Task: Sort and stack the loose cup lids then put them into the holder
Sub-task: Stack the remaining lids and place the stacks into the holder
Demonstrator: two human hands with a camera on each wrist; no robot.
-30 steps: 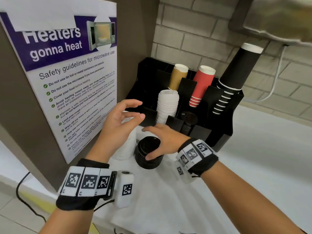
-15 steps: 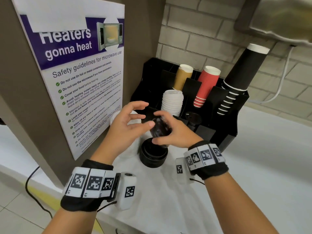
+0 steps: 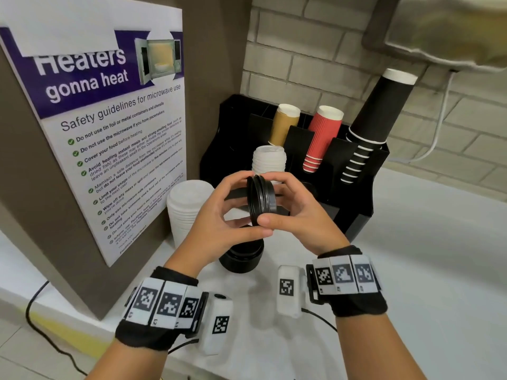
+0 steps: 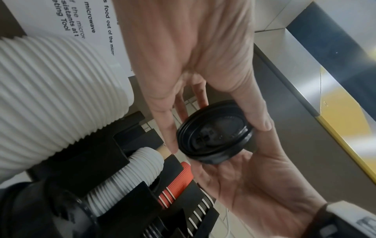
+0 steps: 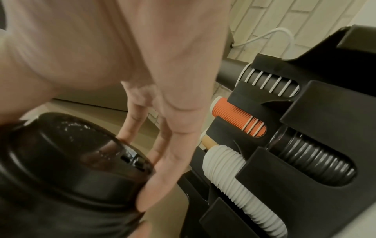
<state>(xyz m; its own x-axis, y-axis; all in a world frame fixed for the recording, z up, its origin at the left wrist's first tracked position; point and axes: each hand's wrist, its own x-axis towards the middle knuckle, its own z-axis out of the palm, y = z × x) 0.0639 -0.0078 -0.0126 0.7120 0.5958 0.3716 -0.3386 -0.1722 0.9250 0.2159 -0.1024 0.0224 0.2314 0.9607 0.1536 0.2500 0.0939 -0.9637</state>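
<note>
Between both hands I hold a small stack of black cup lids [image 3: 260, 200], turned on edge above the counter. My left hand [image 3: 247, 205] grips its left side with thumb below and fingers over the top. From the right, my right hand [image 3: 277, 201] pinches the same stack. The left wrist view shows these lids [image 4: 215, 133] face-on; the right wrist view shows them [image 5: 71, 161] close up. A thicker stack of black lids [image 3: 241, 256] stands on the counter under my hands, and a tall stack of white lids [image 3: 189, 212] beside it. The black holder [image 3: 356, 187] stands behind.
The holder carries white lids [image 3: 269, 163], black lids [image 5: 315, 157], brown cups [image 3: 284, 123], red cups [image 3: 322, 138] and black cups [image 3: 378, 111]. A brown panel with a poster [image 3: 109, 138] walls off the left. White counter [image 3: 411, 256] stretches to the right.
My right hand lifted a few black lids off the counter stack and turned them on edge. My left hand closed in and took hold of them too.
</note>
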